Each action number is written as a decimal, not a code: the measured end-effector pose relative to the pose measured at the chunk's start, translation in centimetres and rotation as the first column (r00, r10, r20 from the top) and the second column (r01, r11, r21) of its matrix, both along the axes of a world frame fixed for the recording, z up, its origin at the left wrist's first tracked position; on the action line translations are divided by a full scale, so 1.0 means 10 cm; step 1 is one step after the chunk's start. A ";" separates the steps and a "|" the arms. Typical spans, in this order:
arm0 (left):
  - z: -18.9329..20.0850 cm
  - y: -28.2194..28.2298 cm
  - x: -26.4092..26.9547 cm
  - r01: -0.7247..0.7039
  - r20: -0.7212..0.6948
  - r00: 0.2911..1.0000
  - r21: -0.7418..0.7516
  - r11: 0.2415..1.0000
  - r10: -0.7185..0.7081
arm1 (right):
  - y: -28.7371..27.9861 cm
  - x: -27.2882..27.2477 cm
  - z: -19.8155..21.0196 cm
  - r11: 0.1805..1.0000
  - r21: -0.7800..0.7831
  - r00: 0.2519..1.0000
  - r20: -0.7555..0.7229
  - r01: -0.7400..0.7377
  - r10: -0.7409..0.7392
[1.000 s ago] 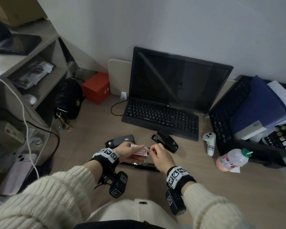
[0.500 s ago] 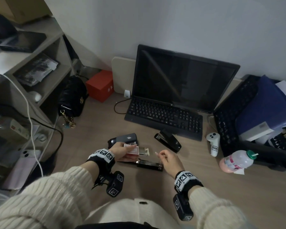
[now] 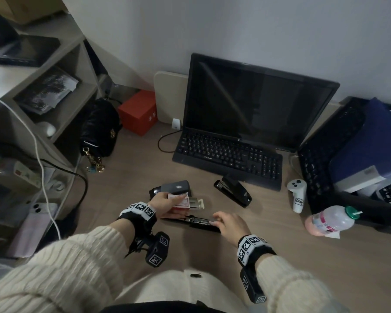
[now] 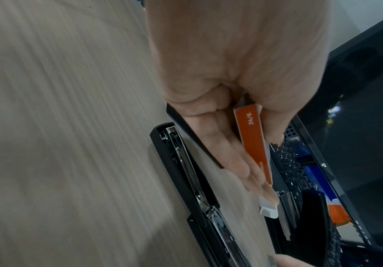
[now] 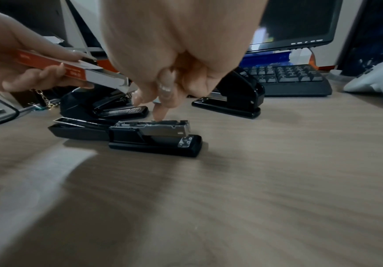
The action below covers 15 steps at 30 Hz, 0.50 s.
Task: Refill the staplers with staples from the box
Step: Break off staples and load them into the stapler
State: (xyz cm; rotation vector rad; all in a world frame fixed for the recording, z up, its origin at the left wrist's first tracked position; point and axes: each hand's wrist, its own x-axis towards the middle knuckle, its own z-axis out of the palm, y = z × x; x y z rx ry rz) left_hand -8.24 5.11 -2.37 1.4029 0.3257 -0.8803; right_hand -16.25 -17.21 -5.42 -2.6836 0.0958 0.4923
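Wooden desk [image 3: 280, 256]: left hand [image 3: 165, 203] gripped tilted staple box [image 3: 182, 202], drawer out—spill likely; right hand [image 3: 231, 224], loosely curled, fingertip on opened stapler [image 3: 196, 222], holding unclear.

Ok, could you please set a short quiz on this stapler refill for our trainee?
1. What does the left hand hold? A) orange staple box B) bottle C) white controller
2. True or false: the right hand rests on the keyboard.
3. Fill in: the stapler nearest the person lies with its top ____.

Key: 1 A. 2 false, a fingertip touches that stapler's magazine. 3 open.
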 end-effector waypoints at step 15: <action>-0.07 0.03 0.15 0.069 -0.018 0.997 0.005 0.998 -0.069 | 0.17 0.16 -0.07 0.903 -0.313 0.956 -0.086 -0.294 0.281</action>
